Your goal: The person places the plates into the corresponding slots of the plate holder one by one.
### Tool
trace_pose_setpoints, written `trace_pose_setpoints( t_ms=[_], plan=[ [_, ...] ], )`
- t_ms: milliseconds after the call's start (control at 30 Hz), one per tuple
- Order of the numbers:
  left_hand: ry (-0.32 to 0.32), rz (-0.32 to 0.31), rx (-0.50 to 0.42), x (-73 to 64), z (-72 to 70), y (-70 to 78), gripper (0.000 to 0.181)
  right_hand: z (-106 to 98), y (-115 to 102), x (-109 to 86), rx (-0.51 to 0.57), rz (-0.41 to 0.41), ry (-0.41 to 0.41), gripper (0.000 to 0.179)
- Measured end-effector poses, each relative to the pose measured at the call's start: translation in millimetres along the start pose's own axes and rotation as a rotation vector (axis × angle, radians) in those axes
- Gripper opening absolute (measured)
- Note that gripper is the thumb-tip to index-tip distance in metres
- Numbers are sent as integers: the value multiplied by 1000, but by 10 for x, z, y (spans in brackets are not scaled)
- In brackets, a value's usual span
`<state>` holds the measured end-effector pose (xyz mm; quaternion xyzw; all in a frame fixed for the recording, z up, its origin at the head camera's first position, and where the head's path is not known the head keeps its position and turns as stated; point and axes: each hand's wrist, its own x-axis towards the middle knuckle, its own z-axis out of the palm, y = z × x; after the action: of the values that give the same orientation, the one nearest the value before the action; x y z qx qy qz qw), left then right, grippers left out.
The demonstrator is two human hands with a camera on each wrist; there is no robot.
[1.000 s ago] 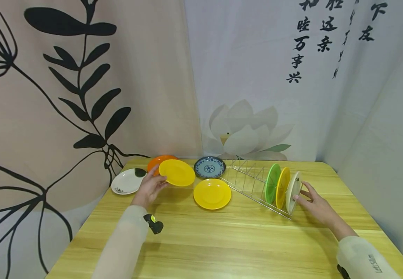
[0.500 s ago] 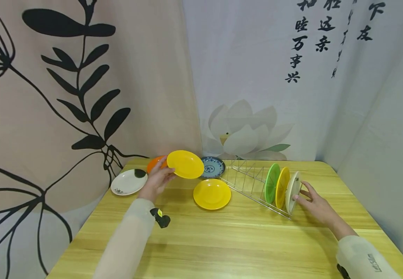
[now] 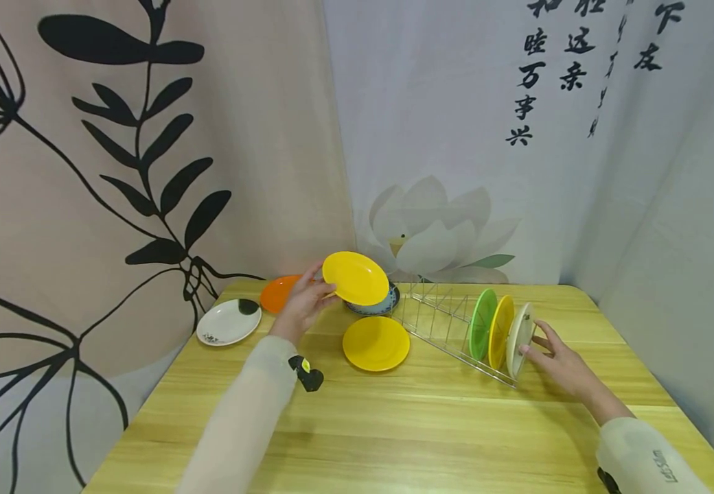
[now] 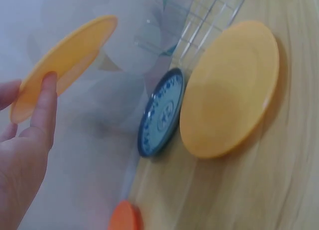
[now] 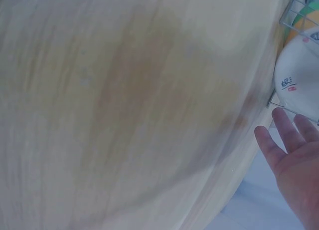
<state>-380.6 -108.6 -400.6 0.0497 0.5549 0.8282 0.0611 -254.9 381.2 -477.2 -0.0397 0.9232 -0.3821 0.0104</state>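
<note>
My left hand (image 3: pixel 304 305) pinches the rim of a yellow plate (image 3: pixel 357 278), holding it tilted in the air. Below it, a blue-patterned plate (image 3: pixel 389 302) is partly hidden. Another yellow plate (image 3: pixel 375 344) lies flat on the table, nearer to me. My right hand (image 3: pixel 557 365) is at the right end of the wire dish rack (image 3: pixel 456 353), beside the white plate (image 3: pixel 520 341). Its fingers look spread and fairly straight in the right wrist view; whether they touch plate or wire is unclear. A green plate (image 3: pixel 482 324) and a yellow plate (image 3: pixel 501 333) also stand upright in the rack.
On the left of the wooden table (image 3: pixel 357 432) lie an orange plate (image 3: pixel 277 295) and a white plate with a dark patch (image 3: pixel 227 324). A printed curtain (image 3: pixel 283 171) hangs behind the table's back edge. The rack's left slots hold no plates.
My left hand has carried the yellow plate right and upward, from near the orange plate to over the blue-patterned one. My right hand stays at the rack's end.
</note>
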Motion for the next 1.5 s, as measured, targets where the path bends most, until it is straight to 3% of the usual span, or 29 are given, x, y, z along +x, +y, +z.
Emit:
trace_pose_setpoints(
  t_ms=[400, 1067, 1500],
  plan=[
    [-23, -37, 22, 61, 549, -28, 73, 11, 19, 13, -16, -7, 9, 82],
    [-165, -59, 130, 189, 1351, -289, 78, 11, 14, 8, -17, -3, 17, 83],
    [-187, -55, 258, 253, 1590, -428, 76, 13, -3, 3, -32, -3, 26, 82]
  ],
)
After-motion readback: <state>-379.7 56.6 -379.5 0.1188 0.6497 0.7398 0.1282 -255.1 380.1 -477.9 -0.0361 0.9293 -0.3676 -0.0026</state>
